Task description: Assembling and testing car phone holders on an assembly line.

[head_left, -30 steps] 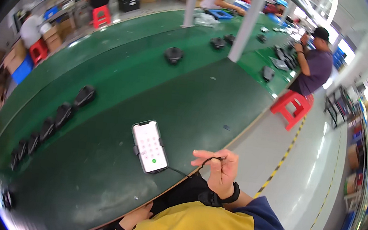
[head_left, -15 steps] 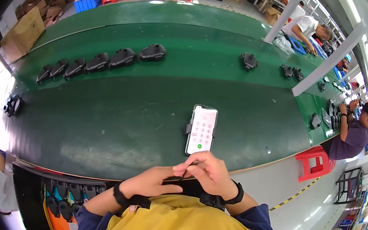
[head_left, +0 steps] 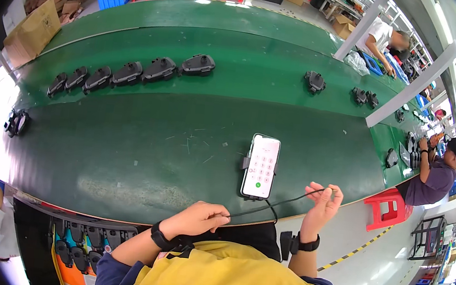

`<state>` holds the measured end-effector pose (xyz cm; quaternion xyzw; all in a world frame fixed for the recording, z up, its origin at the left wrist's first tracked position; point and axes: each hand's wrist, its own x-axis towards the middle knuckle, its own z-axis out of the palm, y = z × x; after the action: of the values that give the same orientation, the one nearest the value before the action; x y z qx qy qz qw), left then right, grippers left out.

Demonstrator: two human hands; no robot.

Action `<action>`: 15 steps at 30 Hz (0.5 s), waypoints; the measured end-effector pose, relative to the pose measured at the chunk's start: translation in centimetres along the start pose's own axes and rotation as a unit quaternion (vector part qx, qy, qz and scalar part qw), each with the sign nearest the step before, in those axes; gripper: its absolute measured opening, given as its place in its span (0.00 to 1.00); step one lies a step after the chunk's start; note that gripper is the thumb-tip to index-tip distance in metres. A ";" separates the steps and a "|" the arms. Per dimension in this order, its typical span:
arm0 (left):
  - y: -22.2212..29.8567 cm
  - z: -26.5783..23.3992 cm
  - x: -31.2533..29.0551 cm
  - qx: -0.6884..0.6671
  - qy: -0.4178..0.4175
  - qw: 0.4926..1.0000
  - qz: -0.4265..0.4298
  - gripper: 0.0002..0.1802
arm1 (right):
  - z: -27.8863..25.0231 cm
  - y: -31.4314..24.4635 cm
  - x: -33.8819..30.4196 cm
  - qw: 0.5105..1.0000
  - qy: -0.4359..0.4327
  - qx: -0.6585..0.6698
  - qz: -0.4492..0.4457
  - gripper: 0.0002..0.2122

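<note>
A thin black cable [head_left: 293, 199] stretches between my two hands over the table's near edge. My left hand [head_left: 201, 219] pinches one part of it low at the edge, fingers closed. Farther right and a little higher, my right hand [head_left: 323, 205] grips the cable between thumb and fingertips. Just beyond the cable lies a phone [head_left: 262, 169] with a lit keypad screen, set in a dark clamp-like holder. A further stretch of black cable loops down from beneath the phone's lower end to the table edge; where it leads is hidden.
Several black plastic housings [head_left: 160, 69] stand in a row on the green table [head_left: 125, 153], with more at the right. Dark parts [head_left: 79, 259] fill a rack below the edge at left. White posts [head_left: 409, 79] rise at right. Co-workers sit beyond, near a red stool [head_left: 386, 210].
My right hand has moved right, away from my left, drawing the cable out between them. Earlier both hands were close together below the phone. The view has shifted slightly.
</note>
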<state>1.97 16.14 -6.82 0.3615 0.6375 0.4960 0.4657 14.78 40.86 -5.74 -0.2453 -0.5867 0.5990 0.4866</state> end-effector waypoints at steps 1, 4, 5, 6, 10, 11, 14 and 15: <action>-0.3 0.1 0.1 0.000 -0.001 1.000 0.000 0.09 | -0.8 1.9 -0.2 0.999 -0.009 -0.041 -0.017 0.09; -1.0 0.2 0.9 -0.036 0.018 0.999 -0.036 0.09 | -2.0 5.0 -0.2 0.990 -0.026 -0.125 -0.055 0.09; -1.1 0.2 1.0 -0.036 0.017 0.999 -0.035 0.09 | -2.0 5.3 -0.2 0.986 -0.037 -0.154 -0.056 0.09; -1.2 0.1 1.2 -0.030 0.014 0.999 -0.031 0.09 | -2.0 5.6 -0.2 0.980 -0.047 -0.182 -0.058 0.10; -1.5 -0.1 1.2 0.004 0.008 1.000 -0.003 0.09 | -1.9 5.7 -0.3 0.971 -0.064 -0.220 -0.065 0.10; -1.7 0.0 1.1 0.024 0.013 0.999 0.017 0.09 | -1.9 5.7 -0.3 0.970 -0.068 -0.224 -0.067 0.11; -1.8 0.0 1.2 0.034 0.017 0.999 0.034 0.09 | -1.7 5.6 -0.4 0.969 -0.062 -0.229 -0.074 0.10; -1.8 0.0 1.2 0.025 0.017 0.999 0.031 0.09 | -1.7 5.6 -0.4 0.968 -0.060 -0.231 -0.077 0.10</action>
<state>1.62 16.85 -8.88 0.3842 0.6460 0.4999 0.4303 14.70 42.23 -11.44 -0.2683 -0.7544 0.4218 0.4253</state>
